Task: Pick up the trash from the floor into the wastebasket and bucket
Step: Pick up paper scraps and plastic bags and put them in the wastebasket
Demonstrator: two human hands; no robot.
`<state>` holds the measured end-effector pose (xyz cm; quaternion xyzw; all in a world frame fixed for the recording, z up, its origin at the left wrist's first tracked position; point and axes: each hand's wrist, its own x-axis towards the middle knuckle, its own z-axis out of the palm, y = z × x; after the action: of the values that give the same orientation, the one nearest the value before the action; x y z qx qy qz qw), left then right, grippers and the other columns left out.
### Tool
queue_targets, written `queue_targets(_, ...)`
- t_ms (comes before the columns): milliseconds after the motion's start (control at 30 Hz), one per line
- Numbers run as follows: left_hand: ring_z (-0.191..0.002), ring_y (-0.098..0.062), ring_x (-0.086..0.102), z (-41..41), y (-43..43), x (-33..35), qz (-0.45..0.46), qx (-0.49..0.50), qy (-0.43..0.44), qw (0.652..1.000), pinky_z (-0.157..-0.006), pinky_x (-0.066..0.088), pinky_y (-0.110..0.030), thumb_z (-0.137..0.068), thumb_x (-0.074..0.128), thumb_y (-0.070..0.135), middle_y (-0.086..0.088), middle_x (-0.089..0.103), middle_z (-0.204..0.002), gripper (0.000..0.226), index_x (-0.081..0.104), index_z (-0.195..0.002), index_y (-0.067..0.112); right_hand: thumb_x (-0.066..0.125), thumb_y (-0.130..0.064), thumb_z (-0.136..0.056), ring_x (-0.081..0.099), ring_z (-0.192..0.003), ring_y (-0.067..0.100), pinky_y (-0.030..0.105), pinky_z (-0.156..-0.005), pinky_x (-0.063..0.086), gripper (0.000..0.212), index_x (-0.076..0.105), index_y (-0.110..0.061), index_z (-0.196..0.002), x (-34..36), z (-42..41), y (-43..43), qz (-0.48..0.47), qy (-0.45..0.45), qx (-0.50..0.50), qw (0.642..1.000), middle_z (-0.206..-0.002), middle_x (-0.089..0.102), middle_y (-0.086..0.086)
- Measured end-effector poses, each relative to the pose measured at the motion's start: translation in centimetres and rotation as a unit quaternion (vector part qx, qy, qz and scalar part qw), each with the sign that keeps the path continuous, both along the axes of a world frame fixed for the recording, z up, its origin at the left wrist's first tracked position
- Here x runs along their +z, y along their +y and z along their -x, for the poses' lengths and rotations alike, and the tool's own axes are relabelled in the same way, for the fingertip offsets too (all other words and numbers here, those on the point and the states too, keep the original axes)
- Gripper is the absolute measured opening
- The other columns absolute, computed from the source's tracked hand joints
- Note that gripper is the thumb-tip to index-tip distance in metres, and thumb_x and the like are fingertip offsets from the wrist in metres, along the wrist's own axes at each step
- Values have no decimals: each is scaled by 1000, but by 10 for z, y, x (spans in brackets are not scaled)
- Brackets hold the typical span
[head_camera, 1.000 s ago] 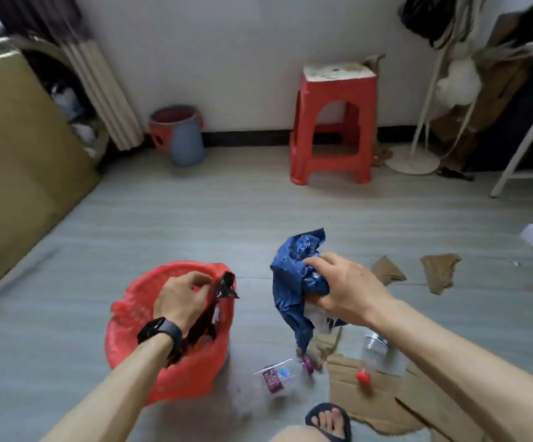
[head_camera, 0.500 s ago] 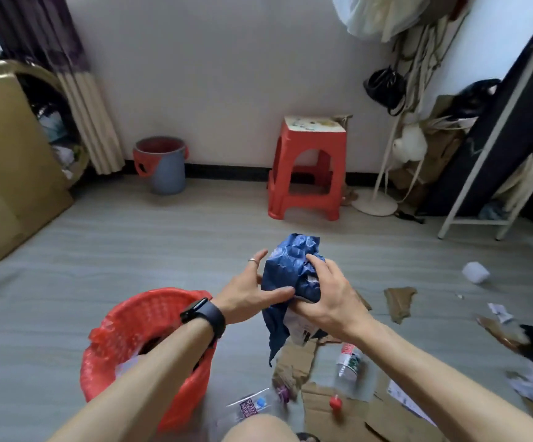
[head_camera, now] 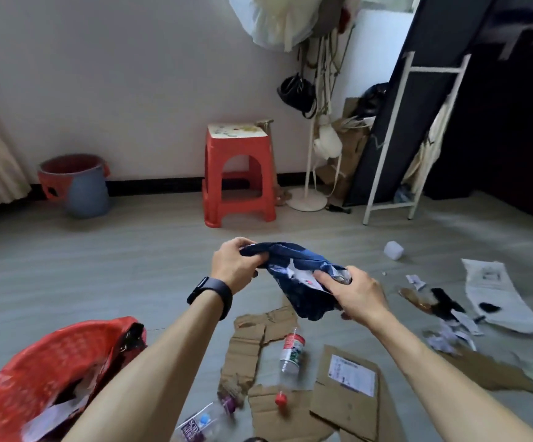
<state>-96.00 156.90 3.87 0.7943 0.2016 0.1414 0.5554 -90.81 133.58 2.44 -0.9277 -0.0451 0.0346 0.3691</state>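
A crumpled dark blue plastic bag (head_camera: 300, 275) hangs between my two hands above the floor. My left hand (head_camera: 234, 266) grips its upper left edge and my right hand (head_camera: 354, 293) pinches its right side. At the lower left stands the red mesh wastebasket (head_camera: 44, 371), holding paper and black plastic. The grey bucket with a red rim (head_camera: 80, 183) sits far off by the back wall. Below the bag lie torn cardboard (head_camera: 252, 349), a clear bottle with a red cap (head_camera: 290, 355) and a second clear bottle (head_camera: 204, 422).
A red stool (head_camera: 238, 173) stands against the wall. To the right are a white cup (head_camera: 393, 250), paper sheets (head_camera: 495, 291), scraps (head_camera: 447, 333), and more cardboard (head_camera: 351, 387). A white-framed board (head_camera: 396, 129) leans at the back right beside a floor stand (head_camera: 308, 199).
My left hand left the wastebasket and took hold of the blue bag. Both hands now pull the bag apart sideways, and the view has tilted upward.
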Motion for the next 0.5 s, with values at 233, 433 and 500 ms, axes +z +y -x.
queue_targets(233,-67,-12,64,-11,-14,-16,-14,-26,6,1000,-70,56,-33,-75,82,27,8,74,-75,10,75,-82,26,52,-50,-68,60,-112,28,34,-82,49,40,66,-26,-97,0,4,-20,220,96,162,957,-120,65,9)
queue_targets(433,-86,-22,73,-9,-38,-11,-8,-159,2,987,-84,59,-40,-75,83,11,-3,76,-84,14,78,-85,20,80,-30,-75,33,-141,15,31,-108,34,91,33,-37,-152,6,8,-17,-58,102,203,972,-153,34,-6)
queue_targets(500,-84,-22,73,-8,-47,-4,17,-199,-3,980,-83,59,-37,-78,80,5,-8,76,-86,15,77,-91,12,78,-36,-76,46,-130,9,30,-104,40,76,43,-45,-144,4,8,-17,-94,100,207,969,-141,48,-12)
